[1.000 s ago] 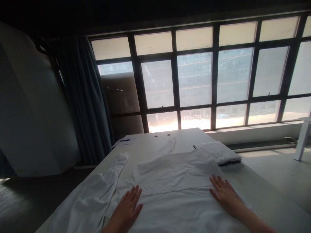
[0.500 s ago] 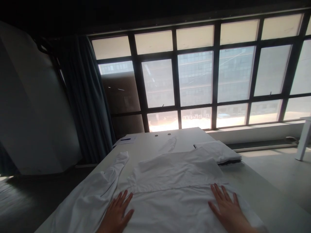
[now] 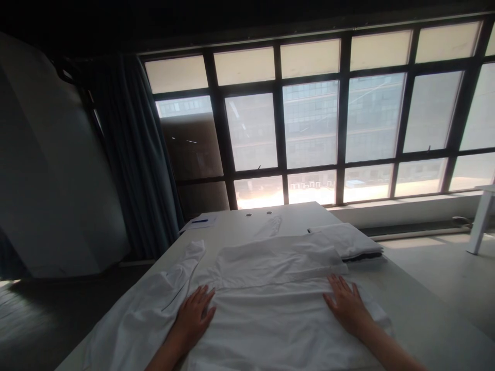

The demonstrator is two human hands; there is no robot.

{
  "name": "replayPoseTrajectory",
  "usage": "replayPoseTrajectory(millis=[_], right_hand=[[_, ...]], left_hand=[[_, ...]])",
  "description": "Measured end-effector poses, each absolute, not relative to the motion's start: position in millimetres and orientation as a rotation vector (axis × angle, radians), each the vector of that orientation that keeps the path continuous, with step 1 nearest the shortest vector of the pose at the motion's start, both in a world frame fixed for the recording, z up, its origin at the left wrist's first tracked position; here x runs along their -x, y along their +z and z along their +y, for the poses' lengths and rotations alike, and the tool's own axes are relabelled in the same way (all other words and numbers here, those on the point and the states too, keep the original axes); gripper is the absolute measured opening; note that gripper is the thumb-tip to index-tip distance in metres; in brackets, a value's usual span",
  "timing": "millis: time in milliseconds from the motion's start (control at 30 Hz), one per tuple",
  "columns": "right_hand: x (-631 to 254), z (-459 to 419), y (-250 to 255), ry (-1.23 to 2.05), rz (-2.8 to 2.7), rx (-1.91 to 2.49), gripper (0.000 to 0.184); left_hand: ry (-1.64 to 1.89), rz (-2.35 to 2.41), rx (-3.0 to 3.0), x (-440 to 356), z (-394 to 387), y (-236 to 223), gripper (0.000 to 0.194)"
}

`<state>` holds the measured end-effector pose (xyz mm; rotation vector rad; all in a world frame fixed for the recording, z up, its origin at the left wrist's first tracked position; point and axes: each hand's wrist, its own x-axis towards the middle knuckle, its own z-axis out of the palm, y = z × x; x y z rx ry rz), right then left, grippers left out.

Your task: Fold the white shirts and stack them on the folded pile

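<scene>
A white garment (image 3: 270, 319), which looks like a shirt or coat, lies spread over the white table (image 3: 228, 226). A sleeve (image 3: 170, 281) stretches out at its left side. My left hand (image 3: 195, 314) rests on the cloth near the left end of a crosswise seam, its fingers extended. On the right side my right hand (image 3: 346, 304) lies flat on the fabric with fingers stretched forward. Neither hand grasps anything. The garment's lower part runs out of the picture.
Folded white cloth (image 3: 348, 239) with a dark layer beneath lies at the table's right edge. Paper with a blue pen (image 3: 200, 221) is at the far left corner. Beyond stand a dark curtain (image 3: 135, 154) and windows (image 3: 309, 123); a white table leg (image 3: 479, 221) shows at right.
Both hands have moved forward, away from me, over the garment. Its upper part and crosswise seam have shifted the same way, and the right edge lies further in.
</scene>
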<state>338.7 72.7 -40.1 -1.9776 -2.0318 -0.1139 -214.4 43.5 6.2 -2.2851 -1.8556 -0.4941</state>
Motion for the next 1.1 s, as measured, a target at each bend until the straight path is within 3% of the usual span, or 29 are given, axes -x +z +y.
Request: replayPoseTrajectory(millis=[133,300,467,533,667,933,1100], right_hand=[[-338.6,61.2,-34.7,-0.239,-2.0,1.812,0.046],[-304.5,33.4,-8.6,-0.098,-2.092,1.647,0.039],[-234.3,-0.4,16.0,0.259,-2.346,1.389,0.028],[-208.8,-7.7,13.4,0.412,-2.435,1.311,0.037],[-180.2,-5.0,0.5,0.542,-2.532,1.27,0.07],[-183.2,43.6,19.9,0.532,-2.55,1.215,0.07],[-176.5,81.1,23.9,0.399,-2.498,1.288,0.057]], left_hand=[[-0.642,-1.734,2.48,201.9,21.9,11.4,0.037],[-0.569,-1.816,3.006,194.7,-3.0,-5.7,0.063],[-0.496,-1.658,2.958,206.5,-15.3,-27.1,0.066],[-0.424,-1.57,2.881,214.9,-12.9,-33.7,0.069],[-0.224,-1.39,2.822,230.2,0.8,-35.4,0.069],[-0.182,-1.511,2.795,228.9,32.0,-9.2,0.068],[-0.192,-1.65,2.738,216.9,59.6,0.6,0.066]])
